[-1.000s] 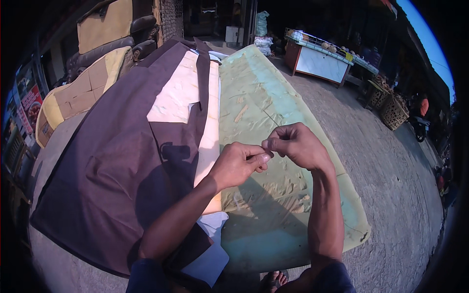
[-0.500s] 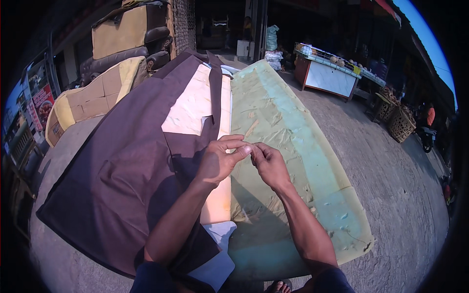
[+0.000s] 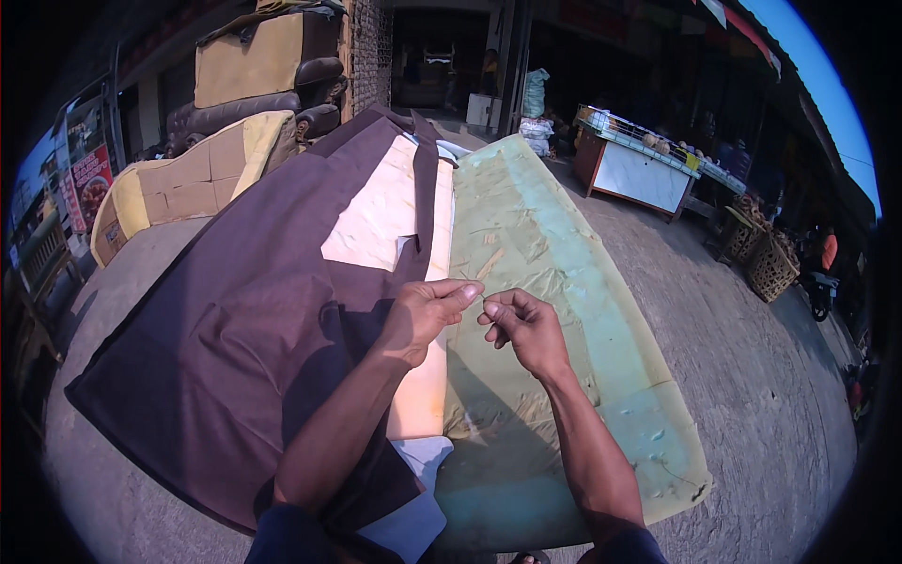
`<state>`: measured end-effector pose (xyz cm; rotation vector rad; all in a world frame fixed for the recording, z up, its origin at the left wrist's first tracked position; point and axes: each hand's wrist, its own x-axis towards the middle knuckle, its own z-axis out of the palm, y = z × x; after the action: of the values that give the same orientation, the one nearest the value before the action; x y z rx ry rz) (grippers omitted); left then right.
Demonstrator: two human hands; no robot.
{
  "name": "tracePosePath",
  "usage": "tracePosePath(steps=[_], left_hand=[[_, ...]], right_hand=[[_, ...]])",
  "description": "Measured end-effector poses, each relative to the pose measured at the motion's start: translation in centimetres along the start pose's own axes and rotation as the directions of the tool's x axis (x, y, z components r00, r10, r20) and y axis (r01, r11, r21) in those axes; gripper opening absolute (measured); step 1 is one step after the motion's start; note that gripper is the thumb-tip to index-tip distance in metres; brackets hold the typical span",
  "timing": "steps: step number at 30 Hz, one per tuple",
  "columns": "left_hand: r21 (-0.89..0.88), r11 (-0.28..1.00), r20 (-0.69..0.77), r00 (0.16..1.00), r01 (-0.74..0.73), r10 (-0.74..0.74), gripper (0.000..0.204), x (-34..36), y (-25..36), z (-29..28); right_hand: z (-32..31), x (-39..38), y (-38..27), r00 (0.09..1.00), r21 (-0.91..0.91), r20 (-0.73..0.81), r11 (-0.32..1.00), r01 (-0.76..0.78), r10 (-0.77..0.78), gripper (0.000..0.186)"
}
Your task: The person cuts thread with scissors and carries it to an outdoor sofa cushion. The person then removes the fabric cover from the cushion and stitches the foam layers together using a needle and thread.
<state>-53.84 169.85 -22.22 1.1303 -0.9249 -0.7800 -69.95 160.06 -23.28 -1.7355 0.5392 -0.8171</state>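
Note:
My left hand (image 3: 420, 321) is raised in front of me, thumb and forefinger pinched together. Close beside it, my right hand (image 3: 531, 334) pinches too, its fingertips just apart from the left ones. Whatever lies between the fingers is too thin to make out. Below the hands lies a large green and turquoise foam slab (image 3: 629, 320), wrinkled on top. Dark purple fabric (image 3: 235, 320) spreads over the left side, with a narrow strip across a pale foam piece (image 3: 366, 221). A light blue-grey cloth (image 3: 418, 465) shows near my left forearm.
A cardboard-and-foam sofa frame (image 3: 188, 179) stands at the far left, near stacked dark brown upholstered furniture (image 3: 235, 113). Beyond the foam to the right are a white-fronted stall counter (image 3: 639, 169) and a woven basket (image 3: 773, 266). Concrete ground (image 3: 752, 404) surrounds the foam.
My fingertips have drawn slightly apart, the right hand moving a little right and down. The view has shifted, so the scene sits slightly lower in the picture.

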Motion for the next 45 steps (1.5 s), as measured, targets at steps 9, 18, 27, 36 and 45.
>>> tracePosePath(steps=[9, 18, 27, 36, 45], left_hand=[[0.204, 0.966, -0.049, 0.984, -0.158, 0.171, 0.025, 0.2, -1.4, 1.1], [0.385, 0.887, 0.055, 0.966, -0.254, 0.253, 0.018, -0.7, -1.4, 2.1], [0.426, 0.879, 0.054, 0.975, -0.217, 0.215, 0.018, -0.8, -1.2, 2.4], [-0.058, 0.932, -0.098, 0.931, -0.358, 0.352, 0.04, 0.6, 0.4, -0.4], [0.025, 0.789, -0.299, 0.749, -0.613, 0.592, 0.04, -0.5, 3.7, -1.8]], right_hand=[[0.7, 0.0, -0.9, 0.953, 0.039, -0.223, 0.975, 0.22, -0.206, 0.031], [1.3, -1.1, -2.9, 0.97, 0.045, -0.171, 0.982, 0.182, -0.172, 0.025], [1.2, -0.9, -3.1, 0.959, 0.081, -0.201, 0.973, 0.217, -0.197, 0.02], [0.6, -0.4, -3.4, 0.964, 0.487, -0.255, 0.85, 0.2, -0.081, 0.018], [3.6, -2.0, -3.1, 0.986, 0.159, -0.168, 0.987, 0.038, -0.011, 0.024]])
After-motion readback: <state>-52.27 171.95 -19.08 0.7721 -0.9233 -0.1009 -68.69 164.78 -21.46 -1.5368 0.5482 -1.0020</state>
